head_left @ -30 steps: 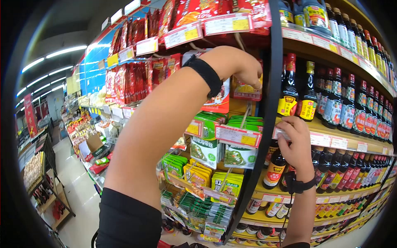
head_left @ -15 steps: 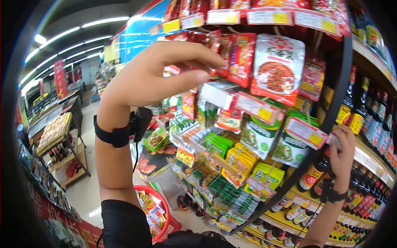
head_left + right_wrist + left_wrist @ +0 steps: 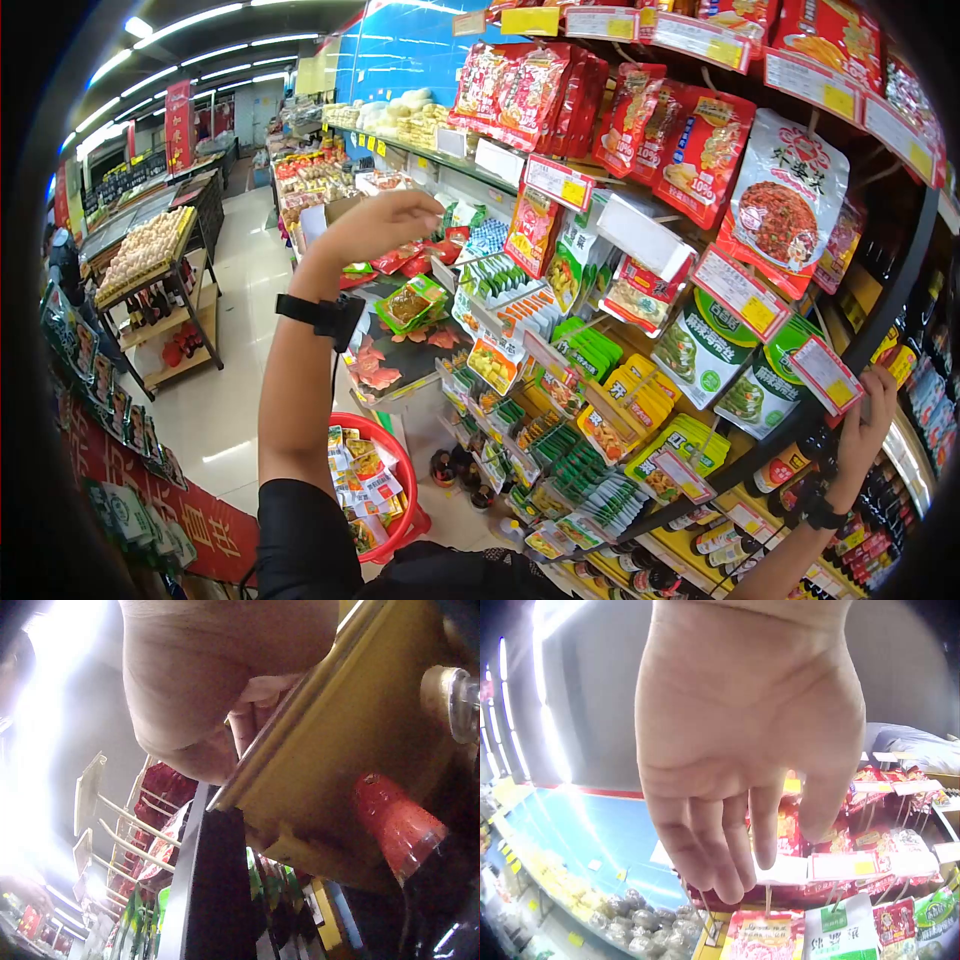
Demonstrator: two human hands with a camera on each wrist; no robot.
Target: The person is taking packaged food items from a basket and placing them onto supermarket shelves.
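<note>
My left hand (image 3: 385,225) hangs in the air in front of the packet racks, with relaxed fingers and nothing held. The left wrist view has its palm (image 3: 750,712) with the fingers pointing down, red packets (image 3: 761,937) hanging behind them. At the right, my right hand (image 3: 868,415) lies at the front edge of the bottle shelf, beside the dark upright post. In the right wrist view this hand (image 3: 225,682) has its fingers curled over the yellow shelf's edge (image 3: 300,712). A silver-and-red packet (image 3: 785,210) hangs between the two hands.
Below on the floor stands a red basket (image 3: 405,450) with packets inside. Green and yellow packets (image 3: 620,400) hang on lower hooks. Price tags (image 3: 740,290) stick out from the racks. An aisle (image 3: 235,300) runs back at the left, past an egg stand (image 3: 150,255).
The view has swung left. My left hand has come away from the packets near the post and moved left across the racks, empty. The right hand has stayed at the shelf edge.
</note>
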